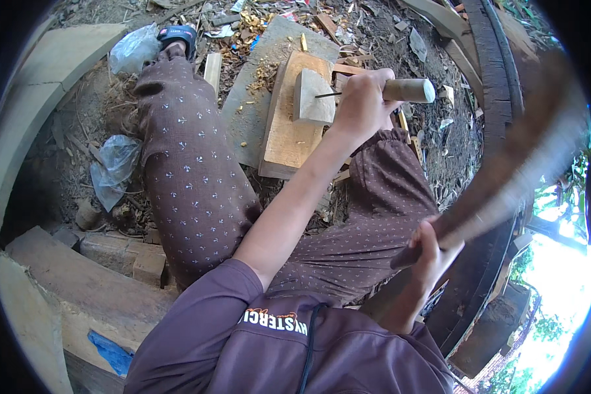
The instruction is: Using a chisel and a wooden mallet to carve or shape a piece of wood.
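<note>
My left hand (364, 102) is closed around a chisel (412, 90), whose pale wooden handle sticks out to the right of my fist. The thin dark blade points left, its tip at the face of a pale wood block (314, 100). That block rests on a thicker wooden board (289, 146) between my legs. At the right, my right hand (432, 255) grips the narrow end of a long dark wooden club (489, 197). The club's far end is raised up and to the right, smeared by motion and apart from the chisel.
Under the board lies a flat grey slab (248, 128) with wood shavings. Litter and wood scraps cover the ground. Plastic bags (115, 167) lie by my left leg. A curved timber (79, 276) is at the left, and a dark curved beam (499, 85) runs along the right.
</note>
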Tool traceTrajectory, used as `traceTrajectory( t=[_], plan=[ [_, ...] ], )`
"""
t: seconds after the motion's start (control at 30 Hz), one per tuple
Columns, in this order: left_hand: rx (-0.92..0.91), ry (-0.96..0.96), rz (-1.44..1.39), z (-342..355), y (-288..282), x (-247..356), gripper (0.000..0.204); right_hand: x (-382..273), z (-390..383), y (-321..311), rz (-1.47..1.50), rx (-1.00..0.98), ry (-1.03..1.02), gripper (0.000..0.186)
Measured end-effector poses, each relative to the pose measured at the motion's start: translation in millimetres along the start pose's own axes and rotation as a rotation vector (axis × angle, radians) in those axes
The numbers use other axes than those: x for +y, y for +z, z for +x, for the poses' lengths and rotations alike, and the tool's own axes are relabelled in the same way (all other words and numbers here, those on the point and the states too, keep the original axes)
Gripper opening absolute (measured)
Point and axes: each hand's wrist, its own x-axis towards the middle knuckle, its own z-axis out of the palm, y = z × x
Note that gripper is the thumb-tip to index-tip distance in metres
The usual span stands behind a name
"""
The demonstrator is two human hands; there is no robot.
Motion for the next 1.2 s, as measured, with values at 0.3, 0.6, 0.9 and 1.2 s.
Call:
traceTrajectory(
  t=[0.3,0.6,0.9,1.2],
  plan=[
    [0.181,0.148,-0.054,-18.0,30.3,-28.7,0.018,19.4,-6.0,12.1,-0.475,-0.198,0.038,0.014],
    [-0.011,-0.037,-0.060,0.8,3.2,-0.6,0.016,17.3,-15.3,1.5,0.068,0.039,-0.141,0.008],
    [0.020,-0.040,-0.149,1.7,-2.7,2.7,0.020,-5.5,-1.5,-22.4,-0.068,0.061,-0.030,0.013],
    [-0.012,-0.087,-0.094,0.6,-6.0,-2.7,0.020,-2.4,8.5,-24.0,-0.525,-0.013,0.086,0.015]
  ],
)
